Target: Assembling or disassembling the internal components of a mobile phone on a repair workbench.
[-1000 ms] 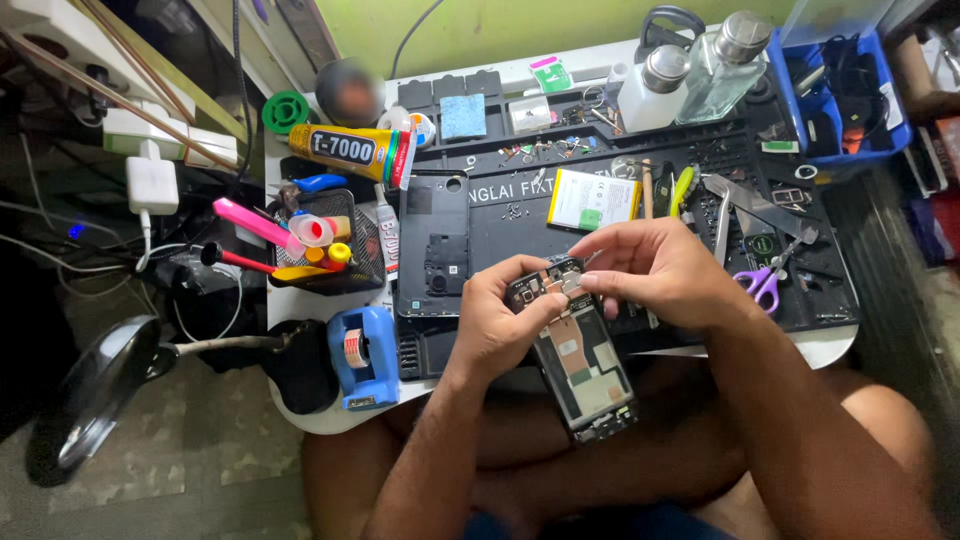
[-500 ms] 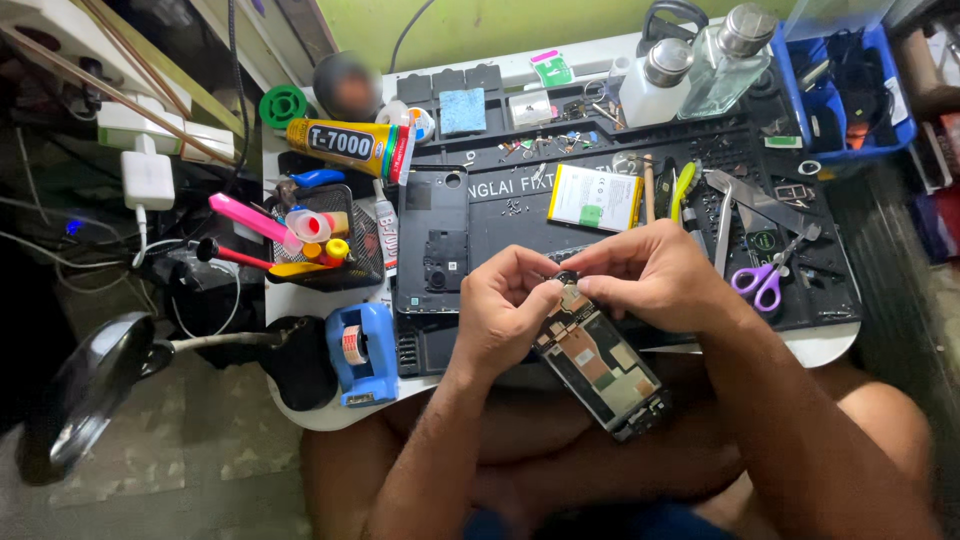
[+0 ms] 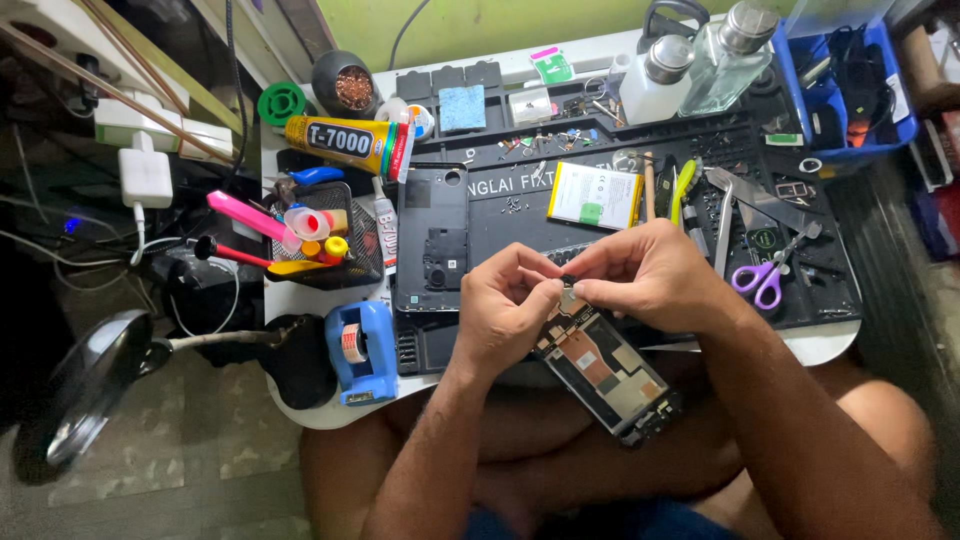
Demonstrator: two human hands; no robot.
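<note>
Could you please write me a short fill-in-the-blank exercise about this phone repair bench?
1. The opened phone is held by ____ hands.
2. The scissors on the mat have ____ handles.
3. The tape dispenser at the table's near edge is ____.
4. The left hand and right hand meet at the phone's ____ end.

Missing words: both; purple; blue; top

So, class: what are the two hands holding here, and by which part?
Both hands, left and right, hold the opened black smartphone with exposed copper-coloured internals by its top end, fingertips pinching a tiny dark part there.
</note>
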